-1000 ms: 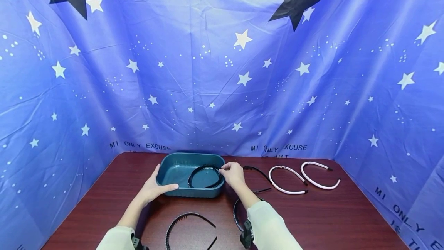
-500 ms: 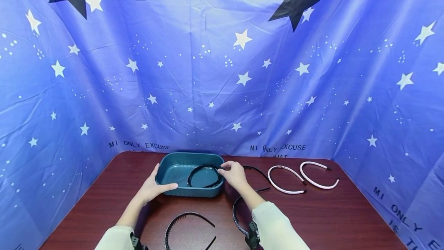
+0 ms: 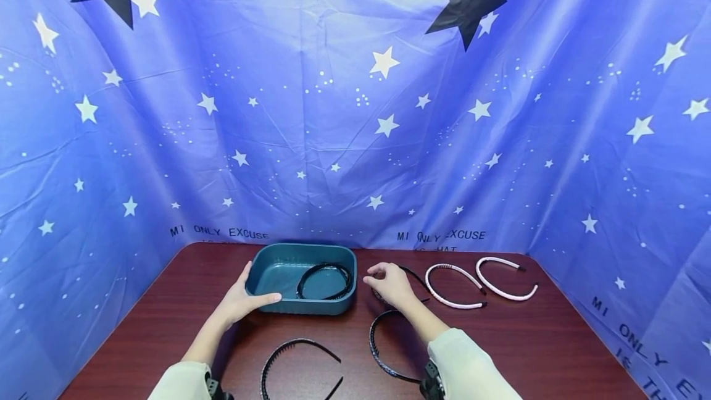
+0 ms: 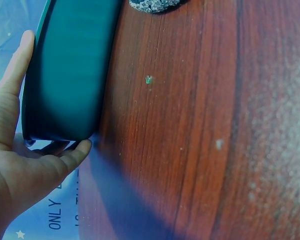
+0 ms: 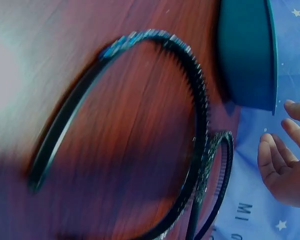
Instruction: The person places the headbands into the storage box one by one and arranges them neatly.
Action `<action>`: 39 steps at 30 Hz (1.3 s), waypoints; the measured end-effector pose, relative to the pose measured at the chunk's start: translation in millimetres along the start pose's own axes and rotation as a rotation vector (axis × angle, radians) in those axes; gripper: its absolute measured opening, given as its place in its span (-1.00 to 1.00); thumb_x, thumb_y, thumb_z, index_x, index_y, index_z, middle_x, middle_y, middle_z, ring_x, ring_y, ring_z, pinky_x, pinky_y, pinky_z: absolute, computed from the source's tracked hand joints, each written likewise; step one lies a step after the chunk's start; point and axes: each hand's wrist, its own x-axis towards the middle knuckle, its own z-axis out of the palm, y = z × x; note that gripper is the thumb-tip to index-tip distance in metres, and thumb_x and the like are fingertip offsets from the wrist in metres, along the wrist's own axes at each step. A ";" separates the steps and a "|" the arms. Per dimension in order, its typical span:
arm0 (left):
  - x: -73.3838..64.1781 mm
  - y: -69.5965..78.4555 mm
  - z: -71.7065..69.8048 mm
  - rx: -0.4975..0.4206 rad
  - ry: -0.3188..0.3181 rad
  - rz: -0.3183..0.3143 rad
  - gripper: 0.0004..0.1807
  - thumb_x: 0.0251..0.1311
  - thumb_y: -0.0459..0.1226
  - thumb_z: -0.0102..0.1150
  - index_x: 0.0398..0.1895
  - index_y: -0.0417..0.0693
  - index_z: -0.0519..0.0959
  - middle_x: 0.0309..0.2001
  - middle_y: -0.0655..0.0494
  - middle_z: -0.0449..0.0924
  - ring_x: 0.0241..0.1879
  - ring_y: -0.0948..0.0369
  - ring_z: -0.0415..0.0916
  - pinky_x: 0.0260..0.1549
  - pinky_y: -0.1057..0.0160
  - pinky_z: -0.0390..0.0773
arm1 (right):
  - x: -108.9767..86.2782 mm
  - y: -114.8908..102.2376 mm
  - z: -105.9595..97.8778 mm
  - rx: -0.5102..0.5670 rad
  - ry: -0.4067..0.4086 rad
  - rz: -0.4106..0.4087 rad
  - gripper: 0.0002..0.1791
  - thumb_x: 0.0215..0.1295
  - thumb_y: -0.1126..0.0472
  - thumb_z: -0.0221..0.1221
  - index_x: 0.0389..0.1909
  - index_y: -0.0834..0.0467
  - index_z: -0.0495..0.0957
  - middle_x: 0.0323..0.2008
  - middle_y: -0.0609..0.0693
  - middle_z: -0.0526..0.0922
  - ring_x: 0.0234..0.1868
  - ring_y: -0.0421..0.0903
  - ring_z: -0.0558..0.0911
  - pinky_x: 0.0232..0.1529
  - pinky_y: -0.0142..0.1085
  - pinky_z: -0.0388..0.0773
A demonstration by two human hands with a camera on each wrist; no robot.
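Reddish-brown desk (image 3: 544,344): one teal bin (image 3: 311,307), your left grip (image 3: 239,302) spread against its corner; one black headband (image 3: 418,276), partly hidden by your right grip (image 3: 392,285), loosely bent, empty.

I note a reddish-brown, wood-grained table (image 3: 544,338); behind it and at both sides, creased blue fabric (image 3: 311,141) printed with white stars (image 3: 385,63) and black lettering (image 3: 207,231).

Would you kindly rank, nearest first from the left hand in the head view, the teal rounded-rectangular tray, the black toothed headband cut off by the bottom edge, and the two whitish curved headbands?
1. Teal tray: touching the left hand.
2. Black headband: in front of the tray.
3. Left whitish headband: right of the tray.
4. Right whitish headband: farthest right.
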 end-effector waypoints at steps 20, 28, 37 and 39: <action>0.1 1.5 -0.2 0.004 -0.016 0.000 0.32 -0.10 0.09 0.38 0.49 0.03 -0.41 0.49 -0.20 -0.30 0.42 -0.22 -0.18 0.27 -0.30 0.05 | -34.9 39.9 -26.4 -0.133 -0.089 -0.035 -0.87 -0.03 0.20 0.34 -0.42 0.12 0.64 -0.42 -0.07 0.61 -0.38 -0.22 0.53 -0.32 -0.35 0.45; -1.7 3.4 -0.6 0.006 -0.019 -0.001 0.32 -0.09 0.09 0.37 0.49 0.03 -0.42 0.49 -0.21 -0.31 0.43 -0.22 -0.19 0.27 -0.31 0.04 | -42.6 56.1 -33.9 -0.123 -0.079 -0.020 -0.88 -0.03 0.23 0.35 -0.44 0.15 0.63 -0.47 -0.10 0.59 -0.42 -0.27 0.49 -0.37 -0.41 0.42; -3.3 5.7 -0.7 0.008 -0.013 0.002 0.31 -0.09 0.08 0.37 0.49 0.01 -0.41 0.49 -0.21 -0.30 0.42 -0.22 -0.18 0.29 -0.29 0.03 | -48.8 71.9 -34.0 -0.114 -0.071 -0.014 -0.86 -0.04 0.23 0.35 -0.43 0.17 0.63 -0.48 -0.07 0.61 -0.52 -0.30 0.44 -0.41 -0.44 0.40; -3.8 5.8 -0.6 0.007 -0.015 0.000 0.31 -0.09 0.08 0.37 0.49 0.01 -0.41 0.49 -0.21 -0.31 0.42 -0.22 -0.18 0.28 -0.29 0.03 | -50.6 73.5 -33.4 -0.114 -0.072 -0.007 -0.86 -0.04 0.24 0.35 -0.43 0.17 0.63 -0.48 -0.08 0.61 -0.56 -0.32 0.44 -0.42 -0.44 0.41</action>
